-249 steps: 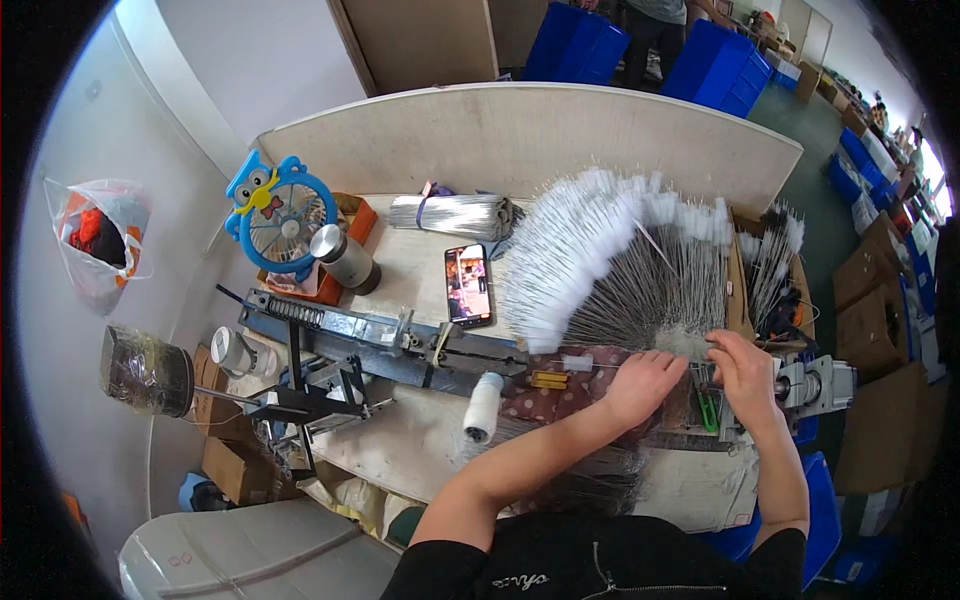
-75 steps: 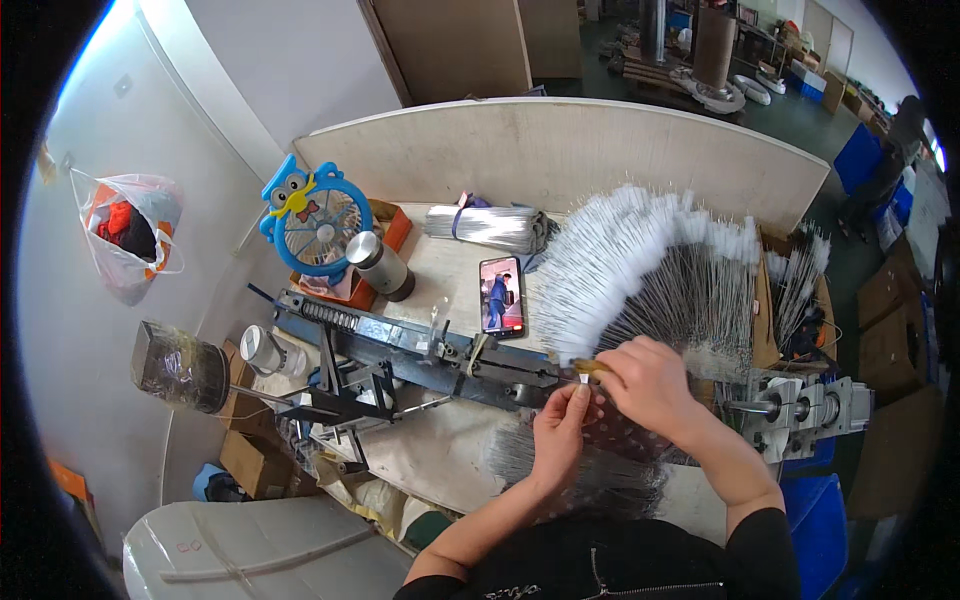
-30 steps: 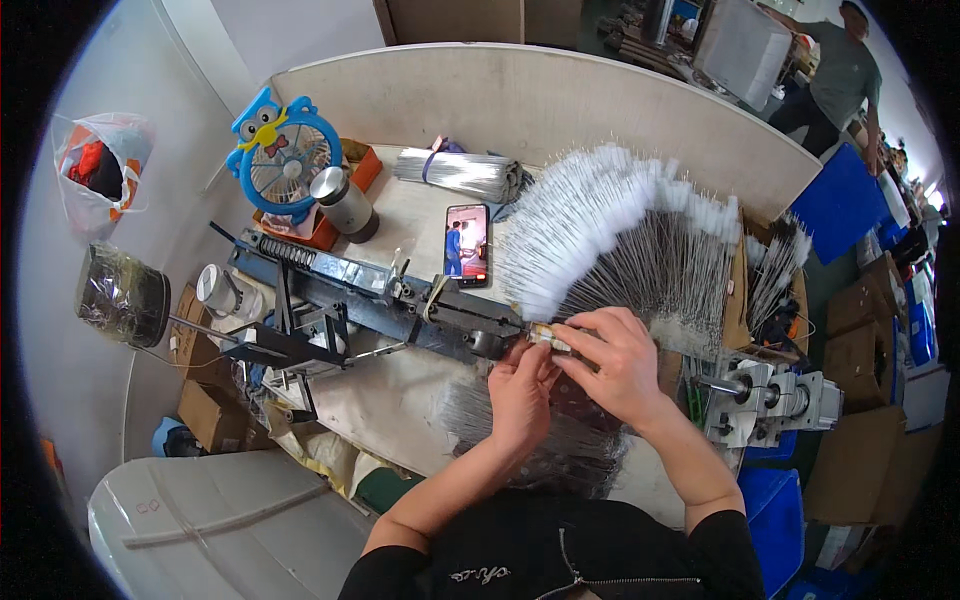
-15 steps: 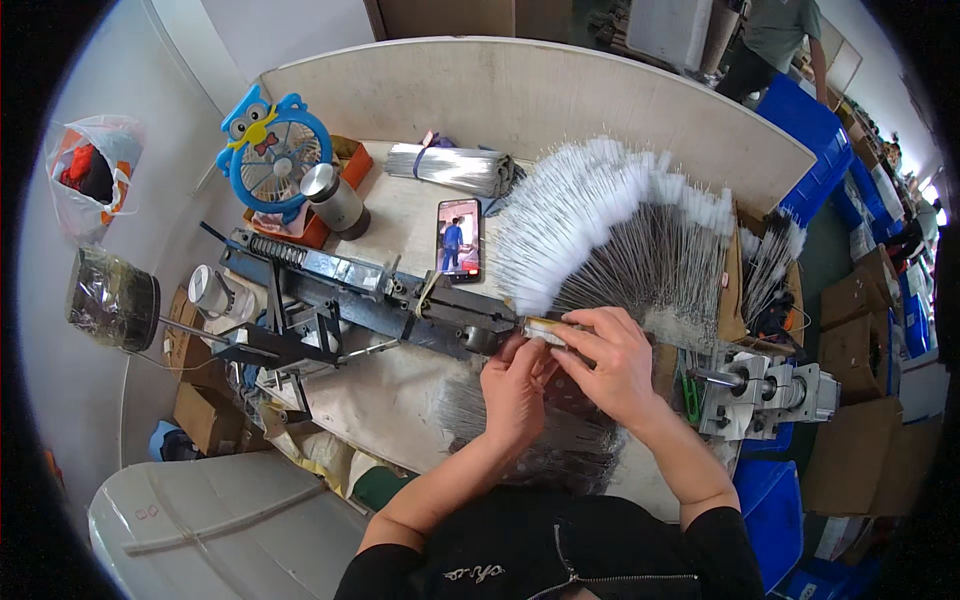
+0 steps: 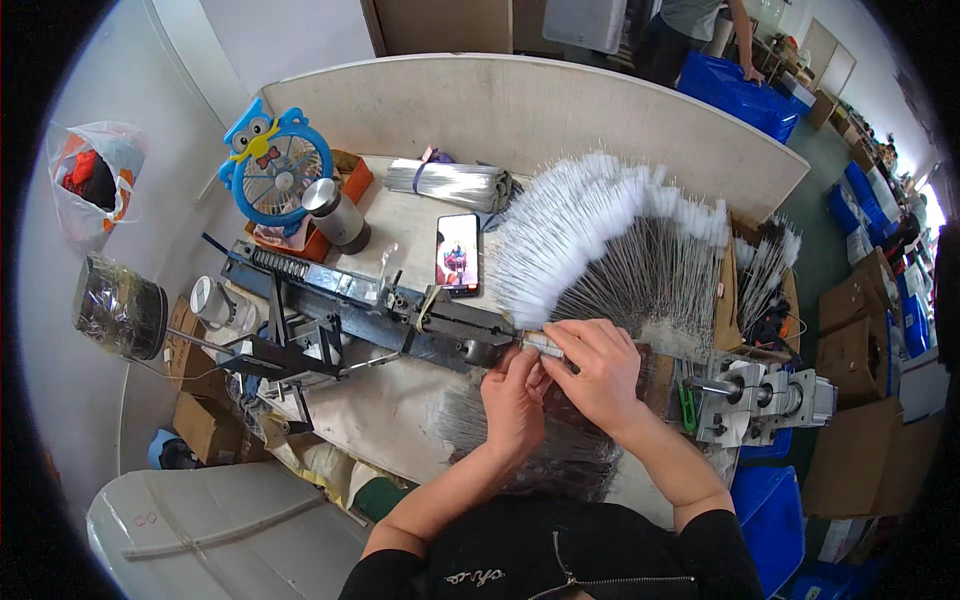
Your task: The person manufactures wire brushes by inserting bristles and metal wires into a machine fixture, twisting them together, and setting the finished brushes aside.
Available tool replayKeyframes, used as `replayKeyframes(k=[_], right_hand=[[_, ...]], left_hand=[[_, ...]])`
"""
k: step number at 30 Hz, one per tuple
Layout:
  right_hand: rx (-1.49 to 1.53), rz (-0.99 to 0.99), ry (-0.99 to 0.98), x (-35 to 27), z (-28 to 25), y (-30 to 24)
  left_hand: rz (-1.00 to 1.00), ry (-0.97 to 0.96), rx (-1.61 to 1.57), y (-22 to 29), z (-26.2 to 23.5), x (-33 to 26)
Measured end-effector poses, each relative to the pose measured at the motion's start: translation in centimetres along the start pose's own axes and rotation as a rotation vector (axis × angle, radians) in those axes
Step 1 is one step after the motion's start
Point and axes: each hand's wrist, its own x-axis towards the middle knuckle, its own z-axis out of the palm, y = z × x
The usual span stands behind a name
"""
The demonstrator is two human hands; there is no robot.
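Note:
My right hand (image 5: 597, 375) pinches a small pale cylindrical piece (image 5: 541, 343) at the end of a dark metal bench fixture (image 5: 462, 312). Just left of it, my left hand (image 5: 515, 402) is closed, fingertips together under the fixture's jaw end. What those left fingers hold, if anything, is hidden. Behind the hands a wide fan of thin wire brushes (image 5: 560, 245) with white bristle tips lies on the table (image 5: 385, 415). More thin wires (image 5: 465, 415) lie beneath and beside my wrists.
A phone (image 5: 458, 255), a bundle of wires (image 5: 450, 185), a metal canister (image 5: 335, 215) and a blue fan (image 5: 280, 165) stand behind the fixture. To the right are a clamp-like metal machine (image 5: 765, 400) and a cardboard box (image 5: 735, 290). Another person (image 5: 690, 20) handles a blue crate (image 5: 735, 95) beyond the partition.
The view has tilted slightly. My right fingers have shifted on the pale piece, while my left hand stays near the jaw. The other person and blue crate appear further left.

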Motion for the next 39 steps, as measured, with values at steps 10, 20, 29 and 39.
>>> replayKeyframes(k=[10,20,29,39], right_hand=[[0.003,-0.095,-0.004,0.7,-1.2,0.2],[-0.127,-0.038,-0.127,-0.9,-3.5,0.9],[-0.039,-0.044,-0.103,-0.9,-5.3,0.6],[0.047,0.165,-0.71,-11.4,-3.8,4.3]], left_hand=[[-0.005,0.034,0.041,0.3,0.3,0.2],[-0.081,0.059,-0.064,1.3,1.6,-1.0],[-0.138,-0.035,0.188,1.7,1.5,-1.5],[-0.157,-0.125,0.724,4.9,-5.0,-2.8]])
